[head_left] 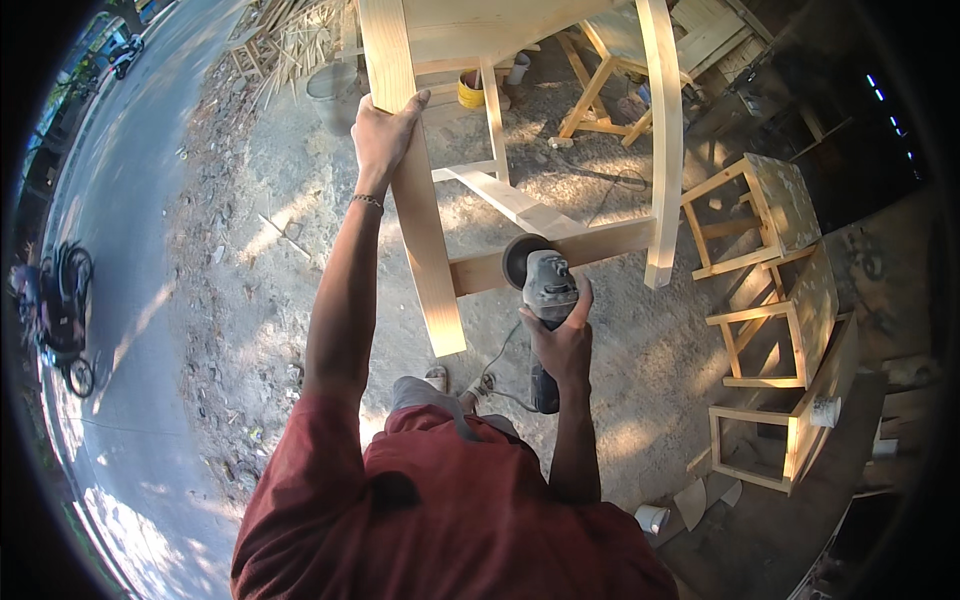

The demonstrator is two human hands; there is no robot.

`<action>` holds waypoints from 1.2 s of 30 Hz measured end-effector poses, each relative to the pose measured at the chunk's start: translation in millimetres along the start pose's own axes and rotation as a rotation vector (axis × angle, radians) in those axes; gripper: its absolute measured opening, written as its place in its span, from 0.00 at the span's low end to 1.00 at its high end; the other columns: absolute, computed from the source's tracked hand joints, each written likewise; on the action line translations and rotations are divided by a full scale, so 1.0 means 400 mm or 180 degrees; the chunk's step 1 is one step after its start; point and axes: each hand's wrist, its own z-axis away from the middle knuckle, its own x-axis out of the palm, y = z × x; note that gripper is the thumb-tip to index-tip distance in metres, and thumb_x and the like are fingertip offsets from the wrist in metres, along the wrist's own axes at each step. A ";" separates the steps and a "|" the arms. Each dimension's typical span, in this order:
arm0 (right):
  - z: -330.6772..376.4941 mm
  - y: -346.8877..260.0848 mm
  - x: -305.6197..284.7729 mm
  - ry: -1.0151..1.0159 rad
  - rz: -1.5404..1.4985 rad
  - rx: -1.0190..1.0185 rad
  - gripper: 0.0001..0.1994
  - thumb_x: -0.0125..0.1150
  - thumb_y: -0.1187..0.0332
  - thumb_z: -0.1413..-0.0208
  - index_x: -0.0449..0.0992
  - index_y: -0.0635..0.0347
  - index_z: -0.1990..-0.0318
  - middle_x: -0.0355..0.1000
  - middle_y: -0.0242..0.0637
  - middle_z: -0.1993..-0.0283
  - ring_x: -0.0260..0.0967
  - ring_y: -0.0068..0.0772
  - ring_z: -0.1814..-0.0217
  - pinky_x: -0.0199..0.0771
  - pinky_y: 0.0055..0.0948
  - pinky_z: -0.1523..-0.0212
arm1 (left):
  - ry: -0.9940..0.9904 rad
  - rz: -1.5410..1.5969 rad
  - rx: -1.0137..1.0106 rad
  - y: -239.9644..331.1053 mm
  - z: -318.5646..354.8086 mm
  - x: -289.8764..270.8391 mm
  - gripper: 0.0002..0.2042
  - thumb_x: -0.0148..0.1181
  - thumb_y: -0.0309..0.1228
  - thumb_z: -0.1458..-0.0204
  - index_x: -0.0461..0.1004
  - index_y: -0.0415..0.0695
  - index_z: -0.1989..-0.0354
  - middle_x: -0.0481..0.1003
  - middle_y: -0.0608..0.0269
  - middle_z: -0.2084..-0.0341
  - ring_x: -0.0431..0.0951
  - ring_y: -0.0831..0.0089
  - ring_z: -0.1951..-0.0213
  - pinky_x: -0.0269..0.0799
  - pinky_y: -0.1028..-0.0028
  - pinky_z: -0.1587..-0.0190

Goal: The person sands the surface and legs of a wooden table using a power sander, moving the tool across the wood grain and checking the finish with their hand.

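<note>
A pale wooden table frame (478,276) lies tipped in front of me, its legs pointing my way. My left hand (385,138) is closed around the left leg (420,220), thumb over the near face. In my right hand (563,335) is a grey angle grinder (549,282), gripped round its body. Its dark disc (522,260) is at the crossbar between the two legs; whether it touches the wood I cannot tell. A power cord runs from the grinder's lower end toward my feet. The right leg (661,150) stands apart from both hands.
Several small wooden stools (755,340) stand to the right. Another wooden frame (600,85) and a yellow bucket (471,90) are farther off. Scrap sticks (300,40) lie at the far left. A motorcycle (65,315) is on the road. A white cup (652,518) lies lower right.
</note>
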 end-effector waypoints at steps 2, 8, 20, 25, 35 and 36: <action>0.000 -0.034 -0.047 -0.0014 0.0025 0.0313 0.50 0.74 0.55 0.49 0.44 0.59 0.26 0.77 0.65 0.51 0.78 0.65 0.49 0.77 0.52 0.49 | -0.0030 0.0081 0.0049 0.004 0.033 -0.001 0.31 0.75 0.50 0.53 0.75 0.34 0.55 0.84 0.52 0.67 0.86 0.64 0.63 0.80 0.67 0.57; 0.000 -0.086 -0.061 -0.0448 0.0292 0.0637 0.50 0.71 0.54 0.47 0.42 0.56 0.25 0.74 0.68 0.45 0.74 0.69 0.44 0.74 0.53 0.43 | -0.0152 0.0408 -0.0010 -0.023 0.122 -0.021 0.34 0.76 0.52 0.53 0.74 0.33 0.52 0.82 0.50 0.63 0.84 0.64 0.60 0.78 0.68 0.55; 0.044 -0.180 0.000 -0.1557 0.1053 0.0449 0.54 0.70 0.45 0.48 0.39 0.52 0.24 0.73 0.73 0.48 0.71 0.77 0.45 0.73 0.59 0.45 | -0.0159 0.0815 0.0098 -0.042 0.217 -0.026 0.32 0.77 0.48 0.52 0.73 0.33 0.52 0.80 0.53 0.62 0.82 0.66 0.59 0.77 0.68 0.54; 0.050 -0.138 0.000 -0.1337 0.0981 0.0051 0.51 0.71 0.49 0.47 0.41 0.54 0.25 0.76 0.69 0.56 0.75 0.75 0.52 0.77 0.59 0.51 | -0.0254 0.0754 -0.0101 -0.055 0.218 -0.018 0.30 0.77 0.45 0.51 0.72 0.35 0.51 0.82 0.50 0.62 0.84 0.67 0.58 0.78 0.68 0.53; -0.131 0.113 -0.253 -0.0599 0.1187 0.0808 0.52 0.69 0.43 0.49 0.44 0.52 0.26 0.74 0.68 0.46 0.74 0.71 0.43 0.74 0.53 0.43 | -0.0275 0.1085 0.0011 -0.086 0.232 0.000 0.25 0.76 0.40 0.48 0.71 0.36 0.52 0.80 0.58 0.62 0.80 0.76 0.61 0.77 0.74 0.56; -0.153 0.145 -0.284 -0.0542 0.1181 0.0949 0.50 0.69 0.42 0.49 0.46 0.53 0.26 0.73 0.67 0.44 0.74 0.68 0.42 0.74 0.51 0.42 | -0.0285 0.1100 -0.0012 -0.078 0.237 0.000 0.25 0.76 0.40 0.48 0.71 0.36 0.52 0.79 0.59 0.63 0.80 0.76 0.62 0.77 0.74 0.57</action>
